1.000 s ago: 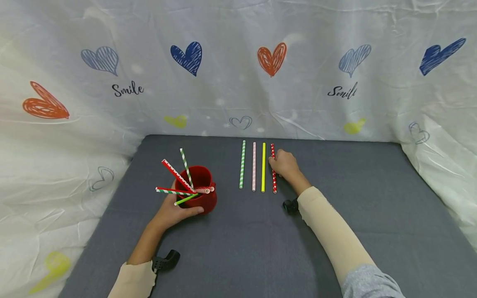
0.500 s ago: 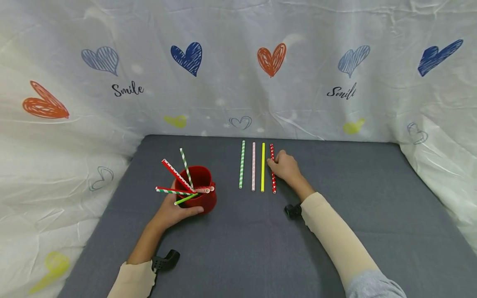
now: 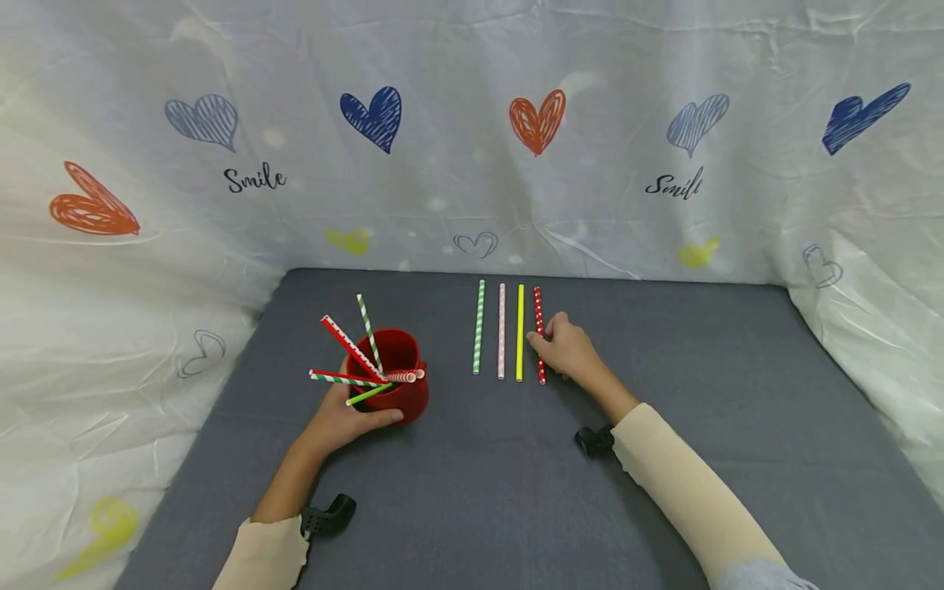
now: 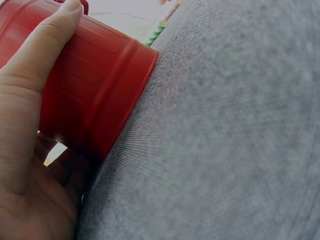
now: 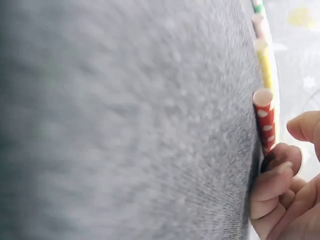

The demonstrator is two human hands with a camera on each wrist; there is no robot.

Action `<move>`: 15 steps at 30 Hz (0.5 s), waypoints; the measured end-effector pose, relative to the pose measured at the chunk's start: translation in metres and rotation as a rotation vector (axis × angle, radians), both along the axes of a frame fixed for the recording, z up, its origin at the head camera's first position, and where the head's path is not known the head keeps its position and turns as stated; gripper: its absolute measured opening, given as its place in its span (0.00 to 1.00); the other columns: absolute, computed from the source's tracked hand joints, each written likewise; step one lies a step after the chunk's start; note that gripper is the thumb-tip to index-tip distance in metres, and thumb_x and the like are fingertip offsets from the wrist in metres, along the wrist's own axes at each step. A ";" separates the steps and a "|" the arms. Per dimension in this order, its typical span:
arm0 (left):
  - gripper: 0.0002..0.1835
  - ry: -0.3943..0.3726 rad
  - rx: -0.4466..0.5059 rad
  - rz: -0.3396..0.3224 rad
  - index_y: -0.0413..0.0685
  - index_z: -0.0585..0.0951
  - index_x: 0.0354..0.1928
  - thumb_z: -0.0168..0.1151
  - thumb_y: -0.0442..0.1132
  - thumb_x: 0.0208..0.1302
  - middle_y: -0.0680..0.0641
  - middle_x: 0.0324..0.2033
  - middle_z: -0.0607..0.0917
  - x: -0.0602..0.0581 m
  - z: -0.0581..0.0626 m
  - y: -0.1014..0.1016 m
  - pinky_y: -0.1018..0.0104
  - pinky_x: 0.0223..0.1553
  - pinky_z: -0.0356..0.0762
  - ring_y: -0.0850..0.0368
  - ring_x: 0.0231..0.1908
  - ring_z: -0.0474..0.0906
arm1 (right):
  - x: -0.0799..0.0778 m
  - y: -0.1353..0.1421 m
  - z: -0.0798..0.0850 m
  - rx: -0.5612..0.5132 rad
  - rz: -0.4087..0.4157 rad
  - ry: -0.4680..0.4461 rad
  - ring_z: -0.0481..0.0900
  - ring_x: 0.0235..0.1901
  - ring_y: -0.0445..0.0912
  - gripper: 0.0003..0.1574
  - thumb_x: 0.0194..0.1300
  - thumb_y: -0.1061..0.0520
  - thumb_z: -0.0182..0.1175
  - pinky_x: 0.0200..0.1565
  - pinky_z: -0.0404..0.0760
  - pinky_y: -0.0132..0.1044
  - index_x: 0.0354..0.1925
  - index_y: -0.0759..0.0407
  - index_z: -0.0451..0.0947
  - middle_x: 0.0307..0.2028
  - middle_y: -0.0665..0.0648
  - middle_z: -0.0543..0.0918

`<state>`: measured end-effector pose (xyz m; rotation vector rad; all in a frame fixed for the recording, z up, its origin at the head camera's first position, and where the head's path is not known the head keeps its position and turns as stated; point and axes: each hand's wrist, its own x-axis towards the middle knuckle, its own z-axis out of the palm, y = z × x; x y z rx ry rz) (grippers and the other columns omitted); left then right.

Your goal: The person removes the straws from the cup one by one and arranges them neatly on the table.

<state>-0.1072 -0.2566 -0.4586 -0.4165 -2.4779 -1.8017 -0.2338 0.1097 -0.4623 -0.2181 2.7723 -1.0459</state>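
Note:
My left hand (image 3: 347,419) holds a red mug (image 3: 415,403), the thumb along its near side; in the left wrist view the mug (image 4: 95,75) stands on the cloth. Several patterned paper straws lean out of it, among them a red one (image 3: 347,342) and a lime green one (image 3: 369,395). My right hand (image 3: 571,348) is at a red straw with white dots (image 3: 538,307) lying on the cloth. In the right wrist view its curled fingers (image 5: 272,192) touch or nearly touch that straw (image 5: 265,120), while the thumb stays apart from them.
Left of the dotted straw lie a yellow straw (image 3: 520,332), a pink straw (image 3: 502,332) and a green striped straw (image 3: 479,328), roughly parallel. The grey cloth (image 3: 472,492) covers the table. A white curtain (image 3: 457,164) with printed hearts hangs behind it.
My right hand has slid a little toward me along the dotted straw. The straws and the mug in my left hand have stayed in place.

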 end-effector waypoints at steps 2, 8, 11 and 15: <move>0.51 0.000 0.002 -0.001 0.42 0.59 0.73 0.79 0.28 0.49 0.43 0.63 0.74 0.000 0.000 0.001 0.69 0.54 0.74 0.60 0.60 0.69 | 0.006 0.001 -0.001 0.006 0.011 0.005 0.72 0.13 0.49 0.23 0.72 0.43 0.57 0.15 0.74 0.41 0.43 0.61 0.62 0.18 0.57 0.72; 0.49 0.001 -0.001 0.012 0.40 0.60 0.71 0.79 0.28 0.49 0.42 0.62 0.74 0.001 0.001 0.003 0.70 0.54 0.74 0.62 0.59 0.70 | 0.029 0.003 0.001 0.020 0.035 0.100 0.69 0.14 0.47 0.23 0.71 0.46 0.60 0.19 0.67 0.39 0.44 0.62 0.64 0.18 0.54 0.72; 0.49 -0.004 -0.007 0.018 0.39 0.60 0.71 0.78 0.27 0.49 0.41 0.62 0.74 0.001 0.001 0.001 0.70 0.53 0.74 0.63 0.58 0.69 | 0.042 0.001 0.005 0.004 0.066 0.130 0.67 0.15 0.45 0.21 0.70 0.48 0.61 0.21 0.64 0.39 0.43 0.62 0.65 0.17 0.52 0.70; 0.49 0.001 -0.022 0.013 0.37 0.59 0.71 0.78 0.27 0.49 0.41 0.61 0.74 0.001 0.000 0.000 0.70 0.52 0.75 0.63 0.58 0.69 | 0.060 -0.006 0.013 -0.037 0.147 0.146 0.62 0.14 0.42 0.20 0.70 0.49 0.63 0.20 0.62 0.36 0.43 0.61 0.67 0.15 0.49 0.65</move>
